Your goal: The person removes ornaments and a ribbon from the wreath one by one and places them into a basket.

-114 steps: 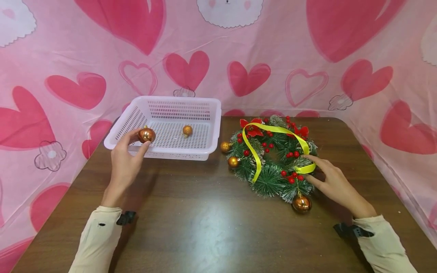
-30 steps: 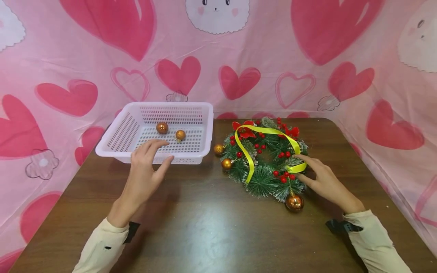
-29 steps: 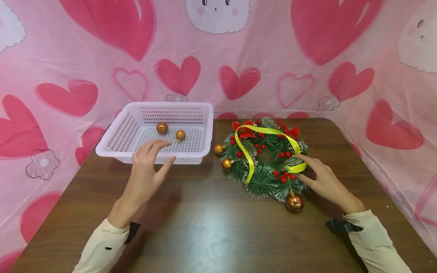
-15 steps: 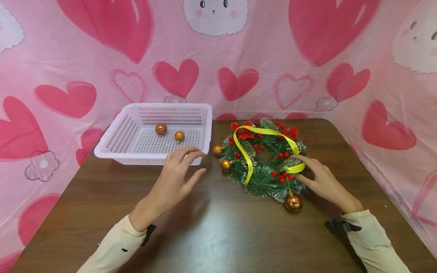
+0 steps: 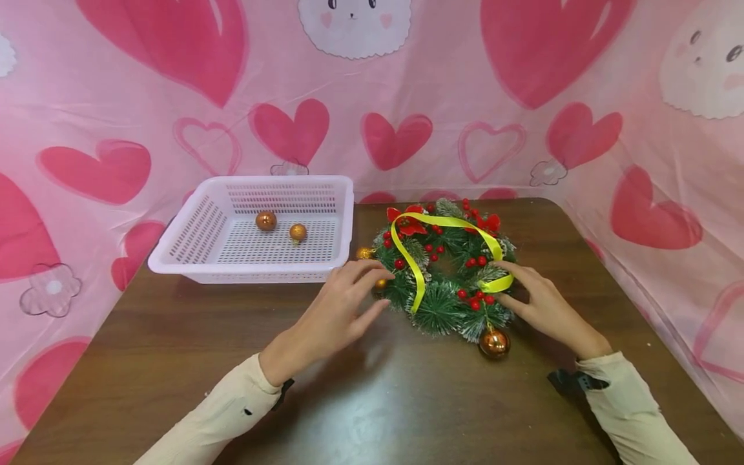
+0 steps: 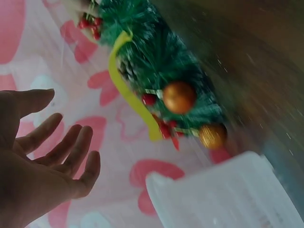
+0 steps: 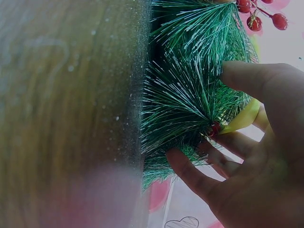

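Note:
A green Christmas wreath [image 5: 440, 310] with red berries, red flowers and a yellow ribbon [image 5: 414, 274] lies on the table. My right hand [image 5: 549, 313] grips its right edge; in the right wrist view, thumb and fingers lie among the needles [image 7: 185, 90] near the ribbon. My left hand [image 5: 337, 313] hovers by the wreath's left side with fingers parted and nothing held. It partly covers two small gold baubles there, which the left wrist view shows as a smooth bauble [image 6: 179, 97] and a glittery bauble [image 6: 212, 136]. A copper bauble [image 5: 495, 343] hangs at the wreath's front.
Left of the wreath, a white perforated plastic basket [image 5: 244, 267] stands on the brown wooden table [image 5: 174, 361]. Inside it lie a shiny copper bauble [image 5: 266, 220] and a glittery gold bauble [image 5: 298, 232]. A pink heart-print cloth [image 5: 430, 77] hangs behind the table.
The copper bauble that my left hand held earlier now lies in the basket. My emptied left hand has moved right, from the basket to the wreath. My right hand stays at the wreath.

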{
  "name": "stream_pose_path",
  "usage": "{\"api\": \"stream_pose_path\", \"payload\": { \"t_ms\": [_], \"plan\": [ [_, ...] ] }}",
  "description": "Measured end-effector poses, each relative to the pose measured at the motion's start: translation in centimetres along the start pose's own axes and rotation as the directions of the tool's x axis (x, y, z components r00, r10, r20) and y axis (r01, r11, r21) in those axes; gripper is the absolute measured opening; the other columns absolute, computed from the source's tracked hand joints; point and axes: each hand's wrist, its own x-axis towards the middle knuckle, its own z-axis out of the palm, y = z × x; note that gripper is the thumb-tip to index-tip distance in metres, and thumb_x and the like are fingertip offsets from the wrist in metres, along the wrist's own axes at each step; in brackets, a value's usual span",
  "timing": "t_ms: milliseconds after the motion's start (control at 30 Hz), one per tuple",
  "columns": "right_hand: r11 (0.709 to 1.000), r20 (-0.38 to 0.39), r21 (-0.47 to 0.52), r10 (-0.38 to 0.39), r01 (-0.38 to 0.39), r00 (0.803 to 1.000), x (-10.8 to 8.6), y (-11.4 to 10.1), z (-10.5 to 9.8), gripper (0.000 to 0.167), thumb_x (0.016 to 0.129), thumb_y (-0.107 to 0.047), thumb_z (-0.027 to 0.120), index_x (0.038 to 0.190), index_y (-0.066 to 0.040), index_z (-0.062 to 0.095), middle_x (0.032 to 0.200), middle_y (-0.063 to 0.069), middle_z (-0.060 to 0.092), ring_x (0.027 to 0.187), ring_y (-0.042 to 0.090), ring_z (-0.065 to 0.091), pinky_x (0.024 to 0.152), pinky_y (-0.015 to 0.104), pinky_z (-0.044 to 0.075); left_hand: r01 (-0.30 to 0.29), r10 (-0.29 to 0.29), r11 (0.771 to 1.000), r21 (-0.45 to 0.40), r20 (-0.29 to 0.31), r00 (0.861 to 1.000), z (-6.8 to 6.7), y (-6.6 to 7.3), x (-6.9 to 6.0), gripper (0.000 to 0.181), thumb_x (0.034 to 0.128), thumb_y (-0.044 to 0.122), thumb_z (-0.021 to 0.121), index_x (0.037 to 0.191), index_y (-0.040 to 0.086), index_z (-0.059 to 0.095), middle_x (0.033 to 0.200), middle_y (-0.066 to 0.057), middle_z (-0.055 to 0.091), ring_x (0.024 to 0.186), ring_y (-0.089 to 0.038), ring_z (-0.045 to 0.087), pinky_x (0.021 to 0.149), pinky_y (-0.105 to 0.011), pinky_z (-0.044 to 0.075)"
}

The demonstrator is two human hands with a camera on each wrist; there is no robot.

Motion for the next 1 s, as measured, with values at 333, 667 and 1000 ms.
{"api": "stream_pose_path", "payload": {
  "t_ms": [333, 667, 1000],
  "plan": [
    [1.0, -0.005, 0.005, -0.009, 0.009, 1.0, 0.1, -0.2, 0.0, 0.062, 0.088, -0.015, 0.076, 0.144, -0.014, 0.049, 0.139, 0.021, 0.053, 0.126, 0.044, 0.048, 0.096, 0.068, 0.038, -0.159, 0.161, 0.987, -0.026, 0.103, 0.982, 3.5, 2.5, 2.0, 0.034, 0.0935, 0.024, 0.07, 0.125, 0.012, 0.063, 0.126, -0.005, 0.06, 0.115, -0.018, 0.056, 0.098, -0.038, 0.046],
    [1.0, 0.002, 0.004, 0.005, -0.005, 1.0, 0.1, -0.3, 0.1, 0.061, 0.088, -0.014, 0.076, 0.144, -0.013, 0.05, 0.138, 0.021, 0.054, 0.125, 0.045, 0.048, 0.094, 0.069, 0.039, -0.277, 0.26, 0.961, 0.015, 0.292, 0.92, 7.6, 5.0, 3.4, 0.037, 0.0953, 0.029, 0.067, 0.129, 0.014, 0.062, 0.127, -0.003, 0.059, 0.113, -0.015, 0.057, 0.094, -0.03, 0.048],
    [0.999, -0.044, -0.034, 0.001, -0.002, 0.999, -0.1, -0.7, 0.2, 0.057, 0.084, -0.007, 0.078, 0.135, -0.002, 0.053, 0.126, 0.024, 0.059, 0.112, 0.043, 0.056, 0.084, 0.062, 0.048, -0.33, 0.254, 0.938, 0.104, 0.442, 0.861, 10.2, 7.4, 4.2, 0.043, 0.0959, 0.036, 0.065, 0.135, 0.021, 0.056, 0.137, -0.001, 0.052, 0.113, -0.017, 0.053, 0.08, -0.028, 0.044]
  ]
}}
